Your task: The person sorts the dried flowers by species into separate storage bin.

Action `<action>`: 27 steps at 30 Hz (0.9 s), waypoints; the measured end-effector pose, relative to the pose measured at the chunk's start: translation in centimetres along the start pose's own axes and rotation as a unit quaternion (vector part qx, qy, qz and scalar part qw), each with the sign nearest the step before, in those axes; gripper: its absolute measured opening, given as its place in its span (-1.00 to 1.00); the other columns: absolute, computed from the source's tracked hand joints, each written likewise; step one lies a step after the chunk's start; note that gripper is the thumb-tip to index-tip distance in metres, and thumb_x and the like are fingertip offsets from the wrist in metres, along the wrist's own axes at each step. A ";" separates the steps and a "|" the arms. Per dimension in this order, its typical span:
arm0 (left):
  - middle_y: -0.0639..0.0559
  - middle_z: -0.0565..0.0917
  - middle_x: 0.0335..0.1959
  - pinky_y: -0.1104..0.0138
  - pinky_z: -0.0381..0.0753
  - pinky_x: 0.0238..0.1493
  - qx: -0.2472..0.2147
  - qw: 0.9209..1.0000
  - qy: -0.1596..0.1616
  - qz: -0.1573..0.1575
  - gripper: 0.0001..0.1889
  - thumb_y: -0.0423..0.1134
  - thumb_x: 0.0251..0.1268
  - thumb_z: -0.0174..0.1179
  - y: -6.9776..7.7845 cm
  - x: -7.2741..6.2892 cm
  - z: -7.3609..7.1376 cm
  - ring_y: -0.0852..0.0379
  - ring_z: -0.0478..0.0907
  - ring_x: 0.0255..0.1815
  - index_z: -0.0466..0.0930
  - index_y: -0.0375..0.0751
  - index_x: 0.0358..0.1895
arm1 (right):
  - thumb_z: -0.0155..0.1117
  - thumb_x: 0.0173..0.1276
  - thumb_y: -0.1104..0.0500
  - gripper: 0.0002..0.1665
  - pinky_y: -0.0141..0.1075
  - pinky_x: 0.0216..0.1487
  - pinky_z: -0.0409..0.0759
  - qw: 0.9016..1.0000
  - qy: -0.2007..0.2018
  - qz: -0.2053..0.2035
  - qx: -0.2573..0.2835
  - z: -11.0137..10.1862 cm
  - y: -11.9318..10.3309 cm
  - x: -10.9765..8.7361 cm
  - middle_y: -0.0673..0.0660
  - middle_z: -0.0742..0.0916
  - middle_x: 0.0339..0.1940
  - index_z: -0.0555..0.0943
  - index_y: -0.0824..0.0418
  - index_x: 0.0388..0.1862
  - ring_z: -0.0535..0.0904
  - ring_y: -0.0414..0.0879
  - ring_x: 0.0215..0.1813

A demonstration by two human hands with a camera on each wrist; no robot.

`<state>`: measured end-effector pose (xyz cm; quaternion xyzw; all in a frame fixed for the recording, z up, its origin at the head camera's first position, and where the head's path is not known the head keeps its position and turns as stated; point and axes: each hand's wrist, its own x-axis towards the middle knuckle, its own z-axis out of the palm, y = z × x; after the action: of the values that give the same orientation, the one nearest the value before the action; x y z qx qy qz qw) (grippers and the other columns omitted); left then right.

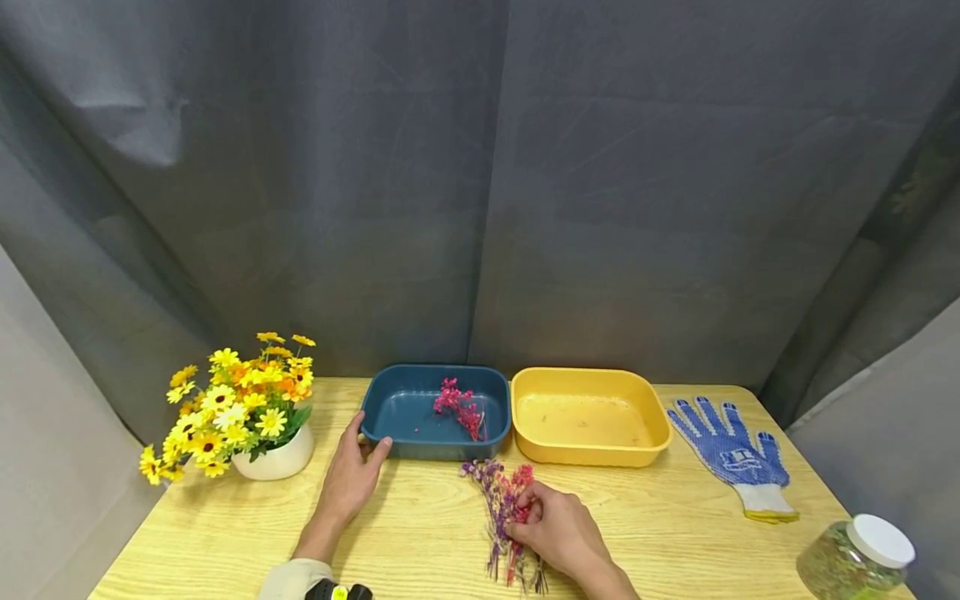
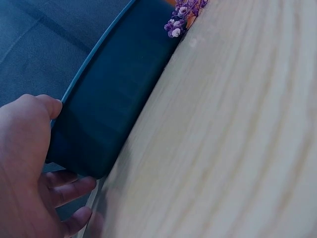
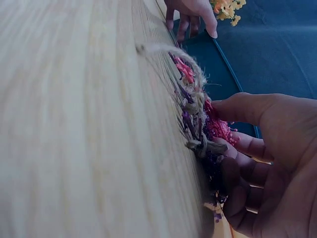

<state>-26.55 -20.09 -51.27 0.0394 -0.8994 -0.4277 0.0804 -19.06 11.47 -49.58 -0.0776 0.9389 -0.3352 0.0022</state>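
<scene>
My left hand (image 1: 354,477) grips the near left corner of a dark blue tray (image 1: 442,451), its thumb on the rim and its fingers around the end in the left wrist view. A pink dried flower sprig (image 1: 459,406) lies inside this tray. On the table in front of the trays lie small bunches of dried flowers (image 1: 491,492), purple, pink and pale, with twine (image 3: 195,67) about their stems. Among them my right hand (image 1: 564,532) pinches pink dried flowers (image 3: 218,126) between thumb and fingers. Its fingers partly hide the bunches.
A yellow tray (image 1: 588,455) stands against the blue one's right side. A white pot (image 1: 277,460) of yellow artificial flowers (image 1: 232,400) is at the left. To the right lie a blue-and-white work glove (image 1: 738,454) and a white-lidded jar (image 1: 851,562). Grey curtain (image 1: 480,183) hangs behind.
</scene>
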 end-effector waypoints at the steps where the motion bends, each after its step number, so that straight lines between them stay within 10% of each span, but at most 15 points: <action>1: -0.20 0.22 0.46 -0.05 0.42 0.21 0.001 1.000 0.000 0.001 -0.13 0.31 0.36 -0.04 0.0 0.0 0.0 -0.11 0.51 0.24 -0.10 -0.09 0.55 | 0.52 0.00 -0.02 -0.69 -0.42 -0.56 0.28 1.000 0.001 0.000 0.000 0.0 0.0 0.0 -0.18 0.55 -0.66 0.57 -0.02 -0.35 0.38 -0.31 -0.64; 19: -0.20 0.24 0.45 -0.05 0.41 0.21 0.005 1.000 0.000 -0.003 -0.16 0.28 0.37 -0.02 0.1 -0.1 -0.1 -0.10 0.52 0.22 -0.08 -0.06 0.55 | 0.39 0.03 0.24 -0.68 -0.38 -0.43 0.43 0.991 0.065 0.063 0.095 -1.3 -0.1 0.4 -0.13 0.62 -0.60 0.61 0.03 -0.19 0.46 -0.26 -0.60; 27: -0.23 0.22 0.46 -0.06 0.41 0.21 0.006 1.000 -0.009 0.000 -0.16 0.24 0.39 -0.02 0.1 0.0 -0.2 -0.11 0.50 0.24 -0.11 -0.09 0.55 | 0.50 0.01 0.15 -0.59 -0.35 -0.35 0.44 0.995 0.019 0.053 0.080 -1.7 0.6 0.4 -0.14 0.63 -0.60 0.56 0.04 -0.15 0.48 -0.26 -0.56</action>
<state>-26.55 -20.17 -51.13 0.0361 -0.9027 -0.4226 0.0725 -19.65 12.94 -48.59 -0.0208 0.9120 -0.4096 0.0088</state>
